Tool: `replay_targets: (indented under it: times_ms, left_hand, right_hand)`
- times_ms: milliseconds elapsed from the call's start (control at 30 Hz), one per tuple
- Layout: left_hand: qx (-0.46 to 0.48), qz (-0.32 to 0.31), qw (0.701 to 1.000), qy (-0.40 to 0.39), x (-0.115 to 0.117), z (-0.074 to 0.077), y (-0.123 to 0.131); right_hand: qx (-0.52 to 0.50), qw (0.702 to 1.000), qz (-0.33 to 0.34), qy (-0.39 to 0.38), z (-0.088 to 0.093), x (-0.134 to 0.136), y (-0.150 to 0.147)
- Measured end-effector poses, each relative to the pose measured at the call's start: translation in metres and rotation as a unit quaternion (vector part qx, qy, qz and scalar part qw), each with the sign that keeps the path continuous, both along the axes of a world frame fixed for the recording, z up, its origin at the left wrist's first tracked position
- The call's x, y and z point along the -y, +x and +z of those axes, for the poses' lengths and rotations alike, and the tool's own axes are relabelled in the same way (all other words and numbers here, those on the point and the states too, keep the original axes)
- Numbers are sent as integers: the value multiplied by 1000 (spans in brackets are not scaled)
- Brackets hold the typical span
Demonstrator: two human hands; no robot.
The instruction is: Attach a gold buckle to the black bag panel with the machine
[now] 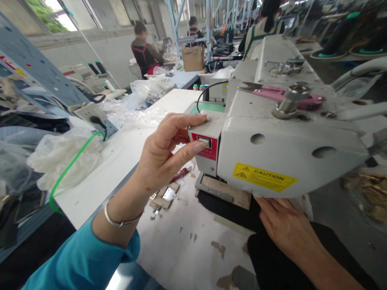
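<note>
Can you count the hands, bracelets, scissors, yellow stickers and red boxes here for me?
Hands: 2 (left hand, right hand)
Bracelets: 1 (thin metal bangle)
Scissors: 1 (pink-handled scissors)
Yellow stickers: 1 (yellow caution sticker)
Red boxes: 1 (red-fronted switch box)
Total: 6

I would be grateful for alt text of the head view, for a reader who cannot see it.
The left hand grips a red-labelled switch box on a white sewing machine; the right hand lies on black fabric below.
</note>
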State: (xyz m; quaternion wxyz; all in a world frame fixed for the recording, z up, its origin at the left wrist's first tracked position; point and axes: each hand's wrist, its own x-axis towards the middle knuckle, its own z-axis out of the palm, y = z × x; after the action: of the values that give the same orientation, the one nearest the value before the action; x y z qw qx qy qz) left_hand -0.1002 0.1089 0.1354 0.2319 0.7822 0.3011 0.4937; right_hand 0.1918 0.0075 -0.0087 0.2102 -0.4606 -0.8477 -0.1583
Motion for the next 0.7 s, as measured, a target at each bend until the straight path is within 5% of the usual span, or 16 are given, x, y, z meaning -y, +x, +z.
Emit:
replay_targets:
  times_ms: [700]
  left_hand:
    - [2, -11, 1000, -9, 2, 2, -1]
  right_hand:
    - [2, 1000, -7, -1, -3, 1, 0]
